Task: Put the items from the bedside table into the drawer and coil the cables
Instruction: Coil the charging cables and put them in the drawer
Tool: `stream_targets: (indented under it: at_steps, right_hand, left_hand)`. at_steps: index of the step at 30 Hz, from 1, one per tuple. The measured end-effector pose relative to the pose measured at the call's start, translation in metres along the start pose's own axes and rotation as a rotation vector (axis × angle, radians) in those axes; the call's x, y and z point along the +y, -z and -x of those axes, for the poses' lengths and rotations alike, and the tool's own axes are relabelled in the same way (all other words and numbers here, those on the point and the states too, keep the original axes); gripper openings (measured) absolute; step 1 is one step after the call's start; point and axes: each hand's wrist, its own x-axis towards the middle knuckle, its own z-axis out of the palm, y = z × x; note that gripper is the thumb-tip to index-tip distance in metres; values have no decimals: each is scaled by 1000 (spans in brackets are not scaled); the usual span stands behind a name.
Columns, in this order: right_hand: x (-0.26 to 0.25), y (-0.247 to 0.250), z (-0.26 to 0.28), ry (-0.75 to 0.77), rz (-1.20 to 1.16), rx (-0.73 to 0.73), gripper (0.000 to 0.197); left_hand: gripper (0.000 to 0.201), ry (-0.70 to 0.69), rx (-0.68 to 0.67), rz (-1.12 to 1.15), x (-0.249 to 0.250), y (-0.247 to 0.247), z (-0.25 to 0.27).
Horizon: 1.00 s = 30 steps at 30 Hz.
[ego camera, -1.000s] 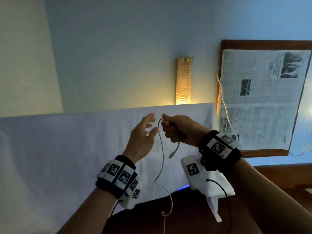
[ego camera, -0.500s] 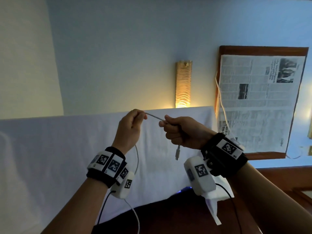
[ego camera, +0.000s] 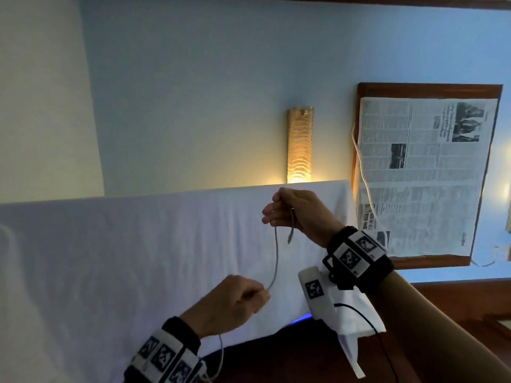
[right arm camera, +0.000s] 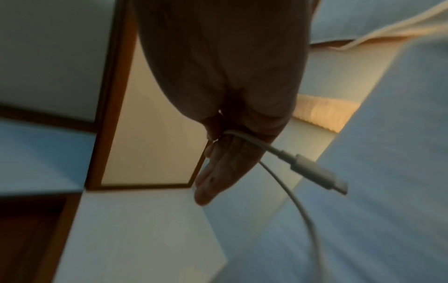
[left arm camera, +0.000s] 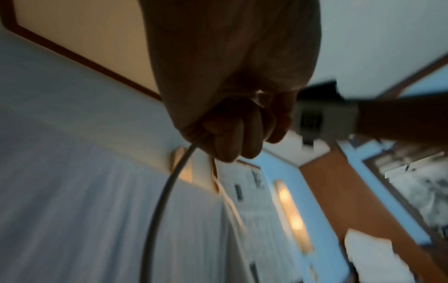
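A thin white charging cable [ego camera: 276,257] stretches between my two hands in front of the white sheet. My right hand [ego camera: 293,210] is up high and pinches the cable near its end, so the plug [ego camera: 290,239] dangles just below the fingers. In the right wrist view the plug [right arm camera: 317,173] sticks out past the curled fingers [right arm camera: 218,172]. My left hand [ego camera: 237,302] is lower and to the left, closed in a fist round the cable [left arm camera: 167,193]. The rest of the cable hangs down past my left wrist and out of view.
A white sheet [ego camera: 110,272] covers the bed ahead. A lit wall lamp [ego camera: 300,145] glows above it. A wood-framed panel lined with newspaper [ego camera: 420,175] sits at the right, with another white cable [ego camera: 365,183] trailing along its left edge. Dark wood [ego camera: 456,313] lies below right.
My left hand has slid down the cable, from level with the right hand to well below it. The right hand has risen a little, and the cable between them now runs nearly vertical.
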Motion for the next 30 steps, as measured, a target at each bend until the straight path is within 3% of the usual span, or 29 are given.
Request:
stream_targets:
  at_steps: [2, 7, 13, 16, 23, 27, 30]
  right_hand:
    - [9, -6, 2, -6, 102, -34, 31]
    - [12, -13, 11, 21, 147, -140, 35]
    - [15, -23, 21, 22, 32, -249, 38]
    - [12, -23, 22, 1, -17, -234, 35]
    - [2, -15, 19, -106, -458, -302, 32]
    - [-6, 3, 14, -54, -588, -220, 32]
    - [-8, 15, 11, -25, -537, -103, 30]
  left_hand:
    - [39, -96, 70, 4, 27, 28, -9]
    - [37, -232, 394, -133, 52, 86, -35]
    - [36, -206, 550, -232, 37, 107, -61]
    - [37, -169, 580, -192, 26, 101, -63]
    - [39, -120, 572, -36, -9, 64, -51]
    - [36, 44, 580, 16, -58, 31, -27]
    - [29, 109, 439, -2, -78, 9, -6]
